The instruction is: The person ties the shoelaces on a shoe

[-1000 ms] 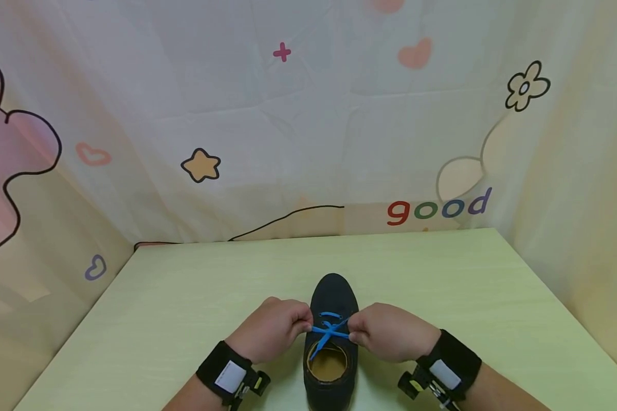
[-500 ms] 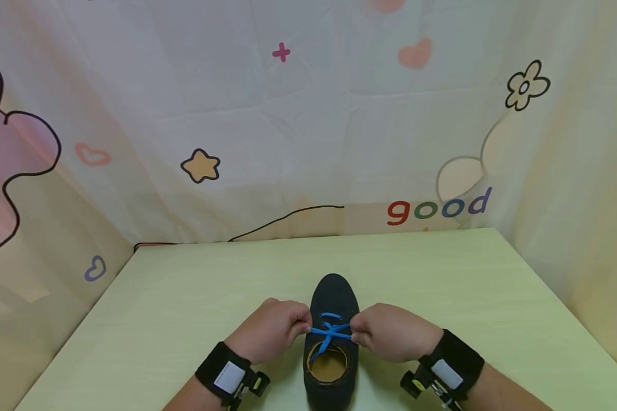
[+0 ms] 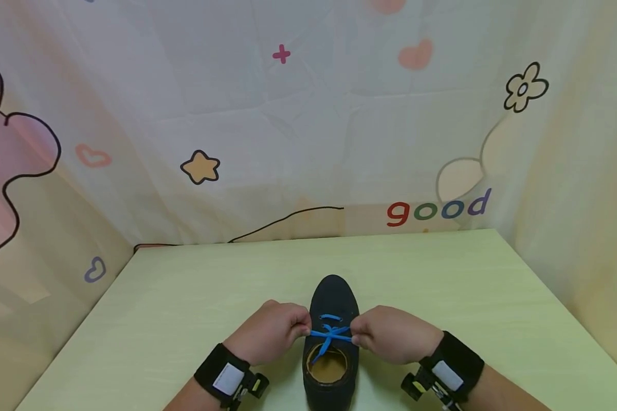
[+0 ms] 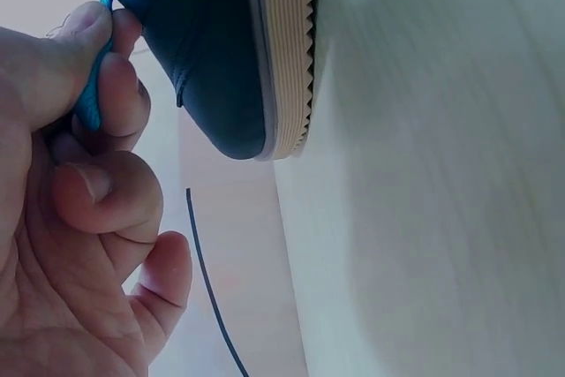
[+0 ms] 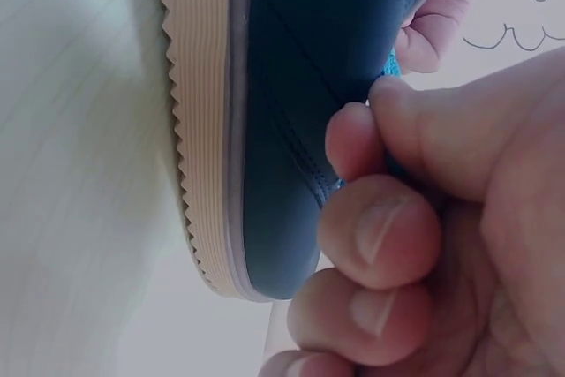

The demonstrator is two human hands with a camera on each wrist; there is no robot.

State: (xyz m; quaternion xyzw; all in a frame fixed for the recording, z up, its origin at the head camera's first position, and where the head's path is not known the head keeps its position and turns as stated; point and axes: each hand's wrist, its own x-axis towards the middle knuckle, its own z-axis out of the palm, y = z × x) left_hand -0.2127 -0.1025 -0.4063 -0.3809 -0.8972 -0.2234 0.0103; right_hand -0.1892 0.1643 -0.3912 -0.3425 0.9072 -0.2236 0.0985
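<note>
A dark shoe stands on the table, toe pointing away. Its blue shoelace crosses in a knot or bow over the tongue, and one piece hangs down into the shoe's opening. On the left side, my left hand pinches the lace between thumb and forefinger; a short bit of lace shows under the thumb in the left wrist view. Opposite it, my right hand pinches lace at the shoe's right edge. The right wrist view hides most of that lace behind the fingers.
The pale green table stretches around the shoe. A white curtain with printed hearts, a star and the word "good" hangs behind and along both sides. Each wrist wears a black strap with a small camera.
My right hand has moved slightly to the right, and the lace crossing has drawn tighter between the hands. The left hand and the shoe stay nearly where they were.
</note>
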